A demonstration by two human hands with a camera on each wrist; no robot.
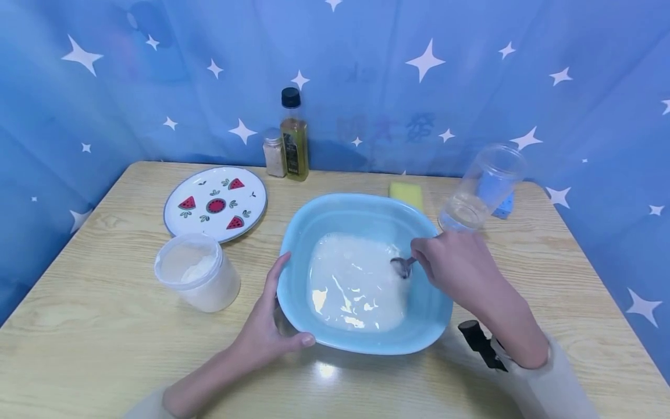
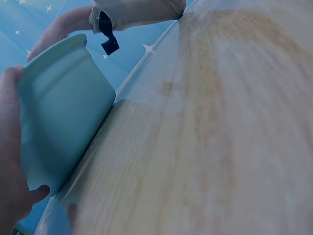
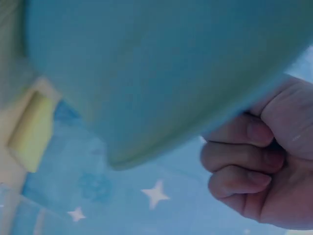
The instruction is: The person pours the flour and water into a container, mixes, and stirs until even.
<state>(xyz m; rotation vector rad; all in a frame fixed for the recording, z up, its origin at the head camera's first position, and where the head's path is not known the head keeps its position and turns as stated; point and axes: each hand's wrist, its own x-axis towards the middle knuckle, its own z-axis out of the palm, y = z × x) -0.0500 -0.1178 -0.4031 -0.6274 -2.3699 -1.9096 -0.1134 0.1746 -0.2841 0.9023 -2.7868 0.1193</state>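
Observation:
A light blue basin [image 1: 366, 201] with glossy white liquid [image 1: 350, 291] in it stands on the table. My left hand [image 1: 269, 331] holds its near left corner, the thumb at the near rim and the fingers along the left side. In the left wrist view the basin's outer wall [image 2: 68, 112] rises beside that hand [image 2: 12, 161]. My right hand [image 1: 460, 267] reaches over the right rim and grips a metal spoon [image 1: 402, 267], its bowl at the liquid's right edge. Curled fingers of the right hand [image 3: 259, 166] show in the right wrist view; the spoon is hidden there.
Left of the basin are a tub of white powder [image 1: 209, 285] and a watermelon-patterned plate [image 1: 214, 203]. A shaker jar [image 1: 274, 157] and an oil bottle [image 1: 295, 145] stand at the back. A yellow sponge [image 1: 406, 195], clear cup [image 1: 471, 198] and blue sponge [image 1: 503, 206] sit behind right.

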